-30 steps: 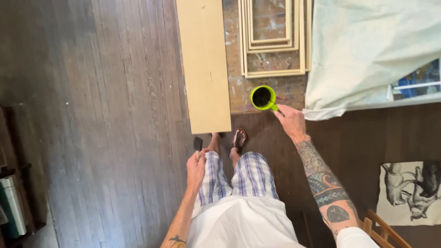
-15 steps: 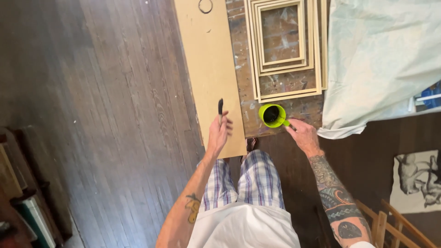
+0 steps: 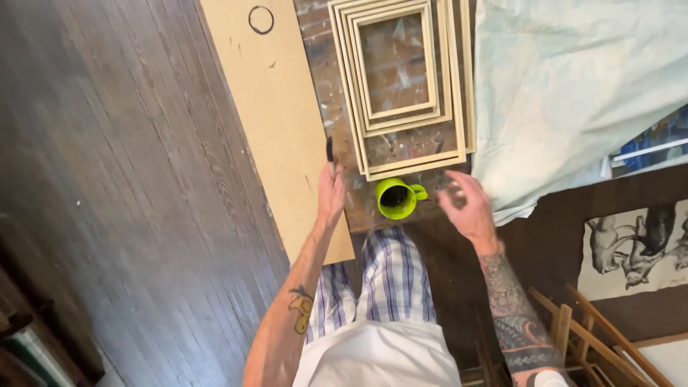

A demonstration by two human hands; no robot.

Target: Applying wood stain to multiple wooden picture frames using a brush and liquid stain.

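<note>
Green mug (image 3: 395, 198) beside right hand (image 3: 466, 208)

— Where does the mug (image 3: 395, 198) sit?
— On the worktop (image 3: 337, 107), near its front edge, between the hands: left hand (image 3: 331, 192) at nine o'clock, right hand (image 3: 467, 204) at three.
— And around it?
— The nested frames (image 3: 401, 86) lie at twelve o'clock; the long board (image 3: 276, 122) lies at ten, running away along the worktop; the cloth (image 3: 573, 93) at two.
</note>
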